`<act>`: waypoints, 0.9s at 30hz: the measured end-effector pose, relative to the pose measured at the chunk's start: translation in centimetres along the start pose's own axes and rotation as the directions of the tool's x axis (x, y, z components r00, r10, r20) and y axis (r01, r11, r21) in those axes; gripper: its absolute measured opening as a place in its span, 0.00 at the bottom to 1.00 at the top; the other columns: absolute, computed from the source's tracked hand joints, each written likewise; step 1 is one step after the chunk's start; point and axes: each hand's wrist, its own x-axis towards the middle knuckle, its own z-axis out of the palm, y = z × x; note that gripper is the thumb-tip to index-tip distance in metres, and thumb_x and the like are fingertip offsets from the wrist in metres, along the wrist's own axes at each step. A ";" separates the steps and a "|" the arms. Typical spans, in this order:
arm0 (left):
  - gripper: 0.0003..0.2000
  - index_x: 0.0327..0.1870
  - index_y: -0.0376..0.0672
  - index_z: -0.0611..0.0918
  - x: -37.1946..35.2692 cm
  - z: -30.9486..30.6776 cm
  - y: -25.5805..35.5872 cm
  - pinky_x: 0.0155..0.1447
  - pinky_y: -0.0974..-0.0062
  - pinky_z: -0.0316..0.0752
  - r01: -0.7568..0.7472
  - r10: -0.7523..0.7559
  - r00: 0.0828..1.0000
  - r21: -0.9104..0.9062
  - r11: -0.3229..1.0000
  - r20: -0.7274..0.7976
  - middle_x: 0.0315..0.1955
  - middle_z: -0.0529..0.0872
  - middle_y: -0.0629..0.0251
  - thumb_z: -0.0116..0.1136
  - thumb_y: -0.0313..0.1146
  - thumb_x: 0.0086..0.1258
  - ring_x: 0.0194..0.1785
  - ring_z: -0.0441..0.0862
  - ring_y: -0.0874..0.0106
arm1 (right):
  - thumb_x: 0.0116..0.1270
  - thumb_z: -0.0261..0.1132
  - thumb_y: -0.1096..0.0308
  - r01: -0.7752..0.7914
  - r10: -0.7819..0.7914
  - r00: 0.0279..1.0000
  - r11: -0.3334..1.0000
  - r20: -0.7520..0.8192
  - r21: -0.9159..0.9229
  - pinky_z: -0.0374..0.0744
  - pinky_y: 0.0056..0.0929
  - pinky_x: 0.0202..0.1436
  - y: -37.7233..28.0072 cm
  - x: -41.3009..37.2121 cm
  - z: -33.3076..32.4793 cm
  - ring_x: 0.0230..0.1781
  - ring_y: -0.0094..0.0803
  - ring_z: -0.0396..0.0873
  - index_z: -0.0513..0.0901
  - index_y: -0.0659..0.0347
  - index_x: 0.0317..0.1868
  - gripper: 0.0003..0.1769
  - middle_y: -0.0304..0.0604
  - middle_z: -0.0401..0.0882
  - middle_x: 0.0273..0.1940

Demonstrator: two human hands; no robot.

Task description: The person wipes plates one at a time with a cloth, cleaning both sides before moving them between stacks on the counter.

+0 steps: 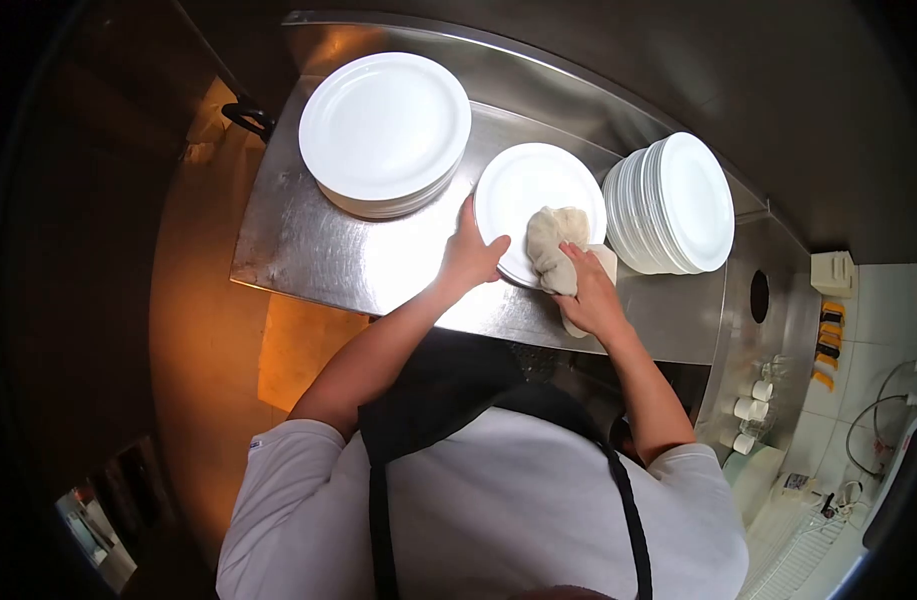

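My left hand (470, 254) grips a white round plate (518, 190) by its left edge, the thumb lying over the rim. In my right hand (590, 295) is a bunched off-white cloth (554, 240), pressed against the lower right part of the plate's face. A loose end of the cloth hangs below that hand, near the counter's front edge. The plate is between two groups of white plates: a flat stack of larger plates (386, 125) to the left and a tightly packed, leaning stack (693, 200) to the right.
The stainless steel counter (278, 225) has a raised back edge. A round dark hole (759, 297) is in the steel at the right. Several white cups (750, 408) and glasses stand farther right, below a white box (831, 273) on the tiled wall.
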 end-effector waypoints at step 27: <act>0.48 0.82 0.49 0.34 -3.3 -3.4 -3.5 0.30 0.71 0.88 -0.002 0.021 0.991 -0.150 0.989 0.129 0.63 0.74 0.37 0.56 0.26 0.70 0.31 0.89 0.63 | 0.56 0.70 0.67 0.075 -0.063 0.995 0.980 0.073 -0.183 0.53 0.57 0.81 1.1 0.0 0.6 0.80 0.55 0.55 0.61 0.62 0.77 0.48 0.57 0.62 0.76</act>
